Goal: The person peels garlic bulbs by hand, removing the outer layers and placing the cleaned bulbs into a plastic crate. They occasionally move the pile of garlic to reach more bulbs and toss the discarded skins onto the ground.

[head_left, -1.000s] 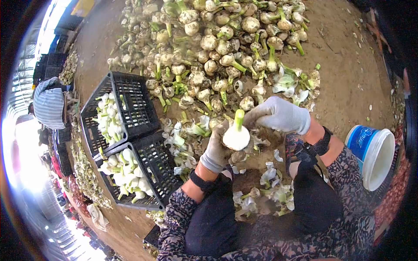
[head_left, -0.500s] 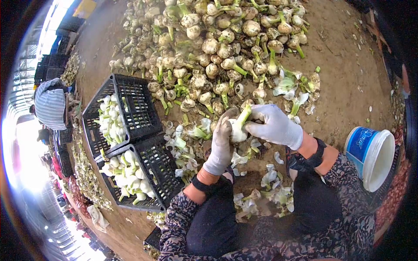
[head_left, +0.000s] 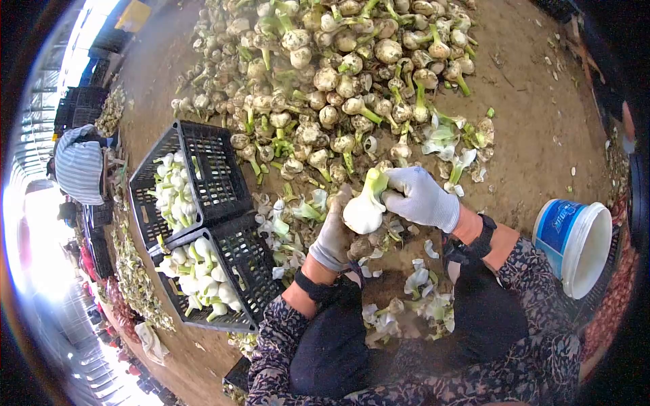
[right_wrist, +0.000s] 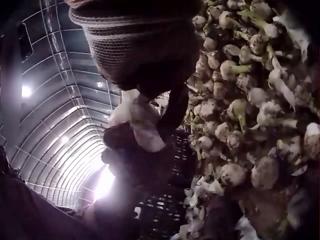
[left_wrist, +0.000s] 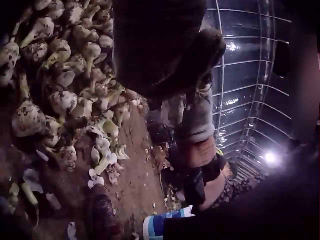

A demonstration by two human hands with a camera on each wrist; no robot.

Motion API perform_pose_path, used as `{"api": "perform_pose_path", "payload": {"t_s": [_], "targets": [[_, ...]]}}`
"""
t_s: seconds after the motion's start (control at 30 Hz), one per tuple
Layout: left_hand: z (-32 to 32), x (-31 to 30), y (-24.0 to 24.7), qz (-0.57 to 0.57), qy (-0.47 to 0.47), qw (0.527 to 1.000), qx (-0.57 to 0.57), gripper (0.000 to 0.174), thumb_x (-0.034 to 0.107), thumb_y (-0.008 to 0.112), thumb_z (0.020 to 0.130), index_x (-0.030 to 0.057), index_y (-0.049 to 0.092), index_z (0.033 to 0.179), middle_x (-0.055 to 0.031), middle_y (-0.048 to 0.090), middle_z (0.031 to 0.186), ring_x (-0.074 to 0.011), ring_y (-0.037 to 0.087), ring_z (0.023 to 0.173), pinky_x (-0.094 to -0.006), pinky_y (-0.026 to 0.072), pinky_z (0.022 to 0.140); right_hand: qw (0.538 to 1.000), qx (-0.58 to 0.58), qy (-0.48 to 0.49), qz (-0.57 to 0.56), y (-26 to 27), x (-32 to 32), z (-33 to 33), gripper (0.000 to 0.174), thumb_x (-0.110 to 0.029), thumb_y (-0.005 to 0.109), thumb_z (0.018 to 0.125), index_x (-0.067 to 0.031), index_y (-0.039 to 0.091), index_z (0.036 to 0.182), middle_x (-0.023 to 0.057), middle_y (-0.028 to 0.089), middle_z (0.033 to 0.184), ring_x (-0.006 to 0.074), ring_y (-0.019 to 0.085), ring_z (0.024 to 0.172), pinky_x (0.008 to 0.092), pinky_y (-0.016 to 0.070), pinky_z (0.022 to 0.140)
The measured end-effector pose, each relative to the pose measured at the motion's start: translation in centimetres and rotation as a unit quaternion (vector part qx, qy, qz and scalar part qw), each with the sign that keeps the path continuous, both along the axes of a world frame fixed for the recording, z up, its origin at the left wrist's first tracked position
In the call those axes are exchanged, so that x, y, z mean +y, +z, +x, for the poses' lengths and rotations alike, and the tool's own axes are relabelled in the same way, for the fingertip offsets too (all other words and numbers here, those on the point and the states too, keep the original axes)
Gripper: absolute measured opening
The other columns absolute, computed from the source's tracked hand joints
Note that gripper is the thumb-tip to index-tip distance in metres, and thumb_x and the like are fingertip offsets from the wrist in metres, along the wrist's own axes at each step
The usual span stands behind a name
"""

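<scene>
A peeled white garlic bulb (head_left: 363, 215) with a short green stem (head_left: 374, 181) is held up between both gloved hands. My left hand (head_left: 334, 233) grips the bulb from its left side, fingers behind it. From the right, my right hand (head_left: 421, 196) pinches at the base of the stem with curled fingers and thumb. The right wrist view shows the pale bulb (right_wrist: 140, 120) between the dark gloves. In the left wrist view the near glove hides most of the bulb.
A large heap of soiled garlic (head_left: 325, 81) lies ahead. Two black crates (head_left: 215, 166) of peeled garlic stand at left. Peeled skins (head_left: 433, 308) litter the ground by the knees. A white and blue bucket (head_left: 558, 230) lies tilted at right. Another person (head_left: 80, 166) bends at far left.
The right hand has come in from beside the bulb to pinch its stem. The bulb tipped up and away, then turned back, now showing its white side with the stem leaning right.
</scene>
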State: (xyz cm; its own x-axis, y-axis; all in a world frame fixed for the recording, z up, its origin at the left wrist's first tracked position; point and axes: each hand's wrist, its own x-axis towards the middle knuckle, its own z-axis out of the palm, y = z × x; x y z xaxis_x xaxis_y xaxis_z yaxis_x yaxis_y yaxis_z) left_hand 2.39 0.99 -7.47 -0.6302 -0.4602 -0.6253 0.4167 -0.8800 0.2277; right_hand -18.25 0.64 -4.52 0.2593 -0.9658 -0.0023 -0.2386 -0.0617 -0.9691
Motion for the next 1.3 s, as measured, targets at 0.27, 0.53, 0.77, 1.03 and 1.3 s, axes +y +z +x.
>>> {"api": "perform_pose_path", "payload": {"t_s": [0.27, 0.53, 0.77, 1.03, 1.3], "targets": [[-1.6, -1.2, 2.3, -0.273, 0.019, 0.944, -0.187, 0.053, 0.040, 0.053, 0.095, 0.0126, 0.039, 0.139, -0.0065, 0.061, 0.105, -0.0123, 0.062, 0.076, -0.0239, 0.0515, 0.063, 0.994, 0.002, -0.101, -0.050, 0.8, 0.6, 1.8, 0.013, -0.010, 0.060, 0.079, -0.0039, 0.066, 0.089, 0.0182, 0.064, 0.079, 0.0371, 0.062, 0.075, 0.0414, 0.0496, 0.066], [-1.5, -0.9, 1.9, -0.337, 0.092, 0.924, -0.158, 0.095, 0.043, 0.086, 0.066, 0.0086, 0.035, 0.139, -0.0061, 0.057, 0.113, -0.0189, 0.059, 0.102, -0.0307, 0.0500, 0.087, 0.981, -0.091, 0.018, 0.169, 2.9, 0.6, 0.4, 0.018, -0.010, 0.053, 0.083, 0.0001, 0.066, 0.090, 0.0028, 0.060, 0.067, 0.0085, 0.051, 0.062, 0.0283, 0.0441, 0.058], [-1.1, -0.7, 4.3, -0.249, 0.017, 0.961, -0.119, 0.095, 0.036, 0.091, 0.057, 0.0033, 0.044, 0.133, -0.0075, 0.060, 0.113, -0.0177, 0.064, 0.091, -0.0278, 0.0564, 0.072, 0.984, -0.070, -0.113, 0.119, 0.1, -1.8, -1.6, 0.021, -0.013, 0.053, 0.084, 0.0015, 0.065, 0.091, 0.0078, 0.065, 0.069, 0.0098, 0.057, 0.064, 0.0307, 0.0463, 0.060], [-1.0, -0.4, 4.6, -0.222, -0.052, 0.973, -0.048, 0.085, 0.016, 0.084, 0.064, -0.0002, 0.040, 0.135, -0.0100, 0.059, 0.117, -0.0184, 0.061, 0.098, -0.0318, 0.0525, 0.086, 0.916, 0.380, -0.091, -0.096, -3.2, -2.5, -3.3, 0.027, -0.011, 0.054, 0.078, -0.0044, 0.064, 0.103, 0.0185, 0.061, 0.089, 0.0369, 0.060, 0.084, 0.0427, 0.0472, 0.069], [-1.3, -0.8, 3.6, -0.420, -0.057, 0.879, -0.219, 0.065, 0.007, 0.076, 0.071, -0.0005, 0.043, 0.127, -0.0080, 0.055, 0.117, -0.0153, 0.053, 0.109, -0.0298, 0.0441, 0.094, 0.989, 0.104, 0.006, -0.103, 3.3, 0.6, -2.3, 0.026, -0.020, 0.067, 0.077, -0.0106, 0.068, 0.101, 0.0110, 0.063, 0.082, 0.0291, 0.064, 0.080, 0.0402, 0.0512, 0.069]]}}
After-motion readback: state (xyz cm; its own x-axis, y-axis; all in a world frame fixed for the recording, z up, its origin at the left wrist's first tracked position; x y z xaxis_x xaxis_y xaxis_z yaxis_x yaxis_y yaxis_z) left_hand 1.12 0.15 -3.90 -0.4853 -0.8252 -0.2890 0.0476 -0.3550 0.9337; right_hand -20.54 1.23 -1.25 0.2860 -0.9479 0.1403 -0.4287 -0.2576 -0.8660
